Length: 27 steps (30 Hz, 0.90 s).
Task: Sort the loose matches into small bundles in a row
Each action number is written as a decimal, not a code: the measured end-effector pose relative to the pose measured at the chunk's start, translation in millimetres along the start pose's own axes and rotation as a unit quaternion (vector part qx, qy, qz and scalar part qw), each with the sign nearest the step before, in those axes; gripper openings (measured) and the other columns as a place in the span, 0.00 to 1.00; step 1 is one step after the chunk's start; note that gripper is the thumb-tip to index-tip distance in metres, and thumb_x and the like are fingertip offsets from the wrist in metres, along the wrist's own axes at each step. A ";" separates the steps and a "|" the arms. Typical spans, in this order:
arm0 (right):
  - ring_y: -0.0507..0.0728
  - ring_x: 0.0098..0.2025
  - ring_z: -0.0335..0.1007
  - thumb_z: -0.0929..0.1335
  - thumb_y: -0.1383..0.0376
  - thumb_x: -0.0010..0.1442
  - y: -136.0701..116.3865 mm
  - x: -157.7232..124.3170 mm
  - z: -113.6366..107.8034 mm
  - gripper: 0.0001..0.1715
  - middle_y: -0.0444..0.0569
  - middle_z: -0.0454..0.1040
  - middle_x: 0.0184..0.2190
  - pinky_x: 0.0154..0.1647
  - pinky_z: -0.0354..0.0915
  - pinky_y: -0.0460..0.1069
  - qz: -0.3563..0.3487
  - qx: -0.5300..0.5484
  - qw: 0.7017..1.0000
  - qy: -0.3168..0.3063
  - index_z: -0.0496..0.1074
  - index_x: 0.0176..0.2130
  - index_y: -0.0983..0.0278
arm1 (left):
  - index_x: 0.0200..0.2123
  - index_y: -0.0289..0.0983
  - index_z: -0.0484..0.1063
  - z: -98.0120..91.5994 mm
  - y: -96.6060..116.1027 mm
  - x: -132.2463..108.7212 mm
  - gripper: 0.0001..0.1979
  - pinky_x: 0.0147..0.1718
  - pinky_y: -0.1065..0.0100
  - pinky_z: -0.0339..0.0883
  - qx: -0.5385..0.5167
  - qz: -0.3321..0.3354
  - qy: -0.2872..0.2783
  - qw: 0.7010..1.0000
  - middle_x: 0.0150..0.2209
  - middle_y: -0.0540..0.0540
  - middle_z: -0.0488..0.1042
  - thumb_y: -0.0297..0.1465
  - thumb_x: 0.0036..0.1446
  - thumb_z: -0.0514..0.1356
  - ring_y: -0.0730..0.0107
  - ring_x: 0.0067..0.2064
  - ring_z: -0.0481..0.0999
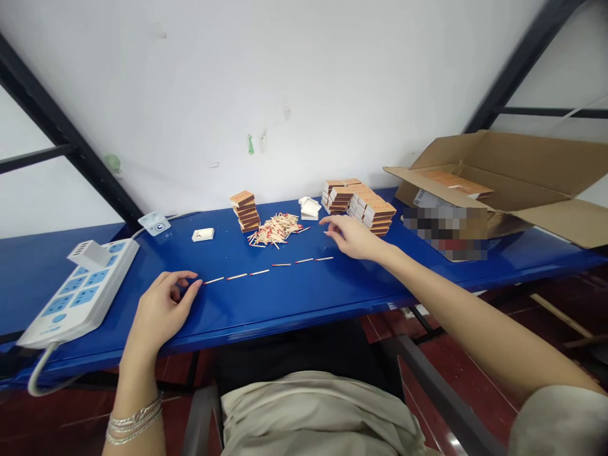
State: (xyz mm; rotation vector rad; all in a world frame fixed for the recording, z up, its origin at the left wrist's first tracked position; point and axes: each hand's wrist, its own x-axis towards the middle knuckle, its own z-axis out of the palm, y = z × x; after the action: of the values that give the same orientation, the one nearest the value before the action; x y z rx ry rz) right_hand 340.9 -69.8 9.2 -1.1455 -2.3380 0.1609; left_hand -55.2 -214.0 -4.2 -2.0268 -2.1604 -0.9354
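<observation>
Working at a blue counter (294, 304), a person holds both bare hands well apart over a line of red-tipped wooden matches (259, 272), seen in the head view looking forward and down. The left hand (159, 310) rests low on the counter, its loosely curled fingers (187, 282) just beside the near end of the line, with stacked silver bracelets (135, 421) on the wrist. The right hand (351, 237) hangs open above the far end, its fingers pointing toward the matchbox stacks; it shows no clear grip on anything. Six matches lie end to end, evenly spaced, in a slightly slanting row across the counter. A loose heap of matches (275, 229) lies untouched behind the row, so most of the sticks remain unlined. Beside the heap rise a stack of matchboxes (246, 212) and, farther right, two larger matchbox stacks (370, 214) (338, 196). More boxes lie inside an open cardboard carton (503, 171) at the counter's right end, partly hidden by a pixelated patch. A white power strip (78, 291) with a plugged-in adapter (89, 254) sits at the left, near a small white box (202, 234), while the person's beige-clad lap (313, 411) shows below the counter edge.
</observation>
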 end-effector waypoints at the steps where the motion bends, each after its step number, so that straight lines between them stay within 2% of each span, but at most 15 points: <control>1: 0.58 0.37 0.69 0.61 0.66 0.63 4.9 -8.2 -4.1 0.16 0.53 0.76 0.35 0.41 0.62 0.53 0.011 0.036 0.999 0.011 0.73 0.46 0.66 | 0.41 0.41 0.75 0.3 -0.4 0.4 0.15 0.29 0.68 0.63 0.002 -0.001 -0.001 1.000 0.35 0.50 0.71 0.44 0.57 0.59 0.74 0.26 0.68; 3: 0.57 0.36 0.70 0.62 0.60 0.62 14.1 -24.2 -9.9 0.16 0.52 0.77 0.36 0.39 0.64 0.52 0.044 0.110 0.993 0.020 0.75 0.42 0.64 | 0.41 0.41 0.75 0.8 -1.0 1.2 0.15 0.29 0.68 0.63 0.004 -0.003 -0.002 1.000 0.35 0.50 0.71 0.44 0.57 0.59 0.74 0.26 0.68; 6: 0.57 0.34 0.73 0.67 0.53 0.57 23.6 -44.4 -12.9 0.17 0.51 0.78 0.32 0.37 0.66 0.51 0.120 0.222 0.967 0.034 0.74 0.37 0.64 | 0.41 0.41 0.75 0.9 -1.5 1.8 0.15 0.29 0.67 0.63 0.005 -0.002 -0.002 1.000 0.34 0.50 0.71 0.44 0.57 0.59 0.73 0.26 0.68; 8: 0.57 0.33 0.73 0.70 0.51 0.53 25.6 -54.3 -12.2 0.19 0.51 0.78 0.30 0.36 0.67 0.51 0.149 0.256 0.954 0.037 0.74 0.35 0.64 | 0.41 0.41 0.75 0.5 -1.8 1.8 0.15 0.29 0.67 0.63 0.005 0.000 -0.002 1.000 0.34 0.50 0.71 0.44 0.57 0.59 0.73 0.26 0.68; 10: 0.56 0.31 0.72 0.70 0.51 0.53 24.5 -61.0 -10.9 0.18 0.50 0.78 0.29 0.33 0.65 0.50 0.149 0.233 0.961 0.025 0.75 0.33 0.63 | 0.41 0.41 0.75 0.2 -2.1 1.5 0.15 0.29 0.67 0.63 0.005 0.003 -0.001 1.000 0.34 0.50 0.71 0.44 0.57 0.58 0.73 0.26 0.68; 13: 0.55 0.31 0.70 0.69 0.55 0.55 20.3 -66.0 -9.4 0.13 0.49 0.77 0.32 0.33 0.64 0.50 0.097 0.147 0.984 0.016 0.76 0.32 0.62 | 0.41 0.40 0.75 0.3 -2.2 1.2 0.16 0.29 0.68 0.63 0.002 0.006 0.002 1.000 0.34 0.50 0.71 0.44 0.57 0.58 0.73 0.25 0.67; 16: 0.55 0.33 0.70 0.68 0.58 0.57 18.0 -67.1 -8.0 0.10 0.49 0.77 0.34 0.35 0.65 0.50 0.054 0.104 0.993 0.027 0.76 0.32 0.61 | 0.42 0.40 0.75 0.3 -2.3 1.0 0.16 0.28 0.68 0.63 0.001 0.005 0.001 1.000 0.34 0.50 0.70 0.44 0.57 0.58 0.74 0.25 0.67; 27: 0.53 0.30 0.68 0.66 0.62 0.55 17.7 -62.0 -3.2 0.08 0.48 0.75 0.31 0.34 0.65 0.49 0.052 0.076 0.995 0.031 0.75 0.32 0.62 | 0.40 0.39 0.75 -1.1 2.9 0.9 0.16 0.28 0.68 0.63 0.003 0.008 -0.003 1.000 0.33 0.49 0.70 0.43 0.57 0.58 0.73 0.25 0.67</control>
State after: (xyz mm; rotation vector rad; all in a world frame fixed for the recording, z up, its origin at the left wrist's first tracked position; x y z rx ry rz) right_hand 386.1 -106.3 -19.0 -1.1789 -2.1732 0.3315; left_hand -53.1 -213.7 -1.8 -2.0438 -2.1453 -0.9217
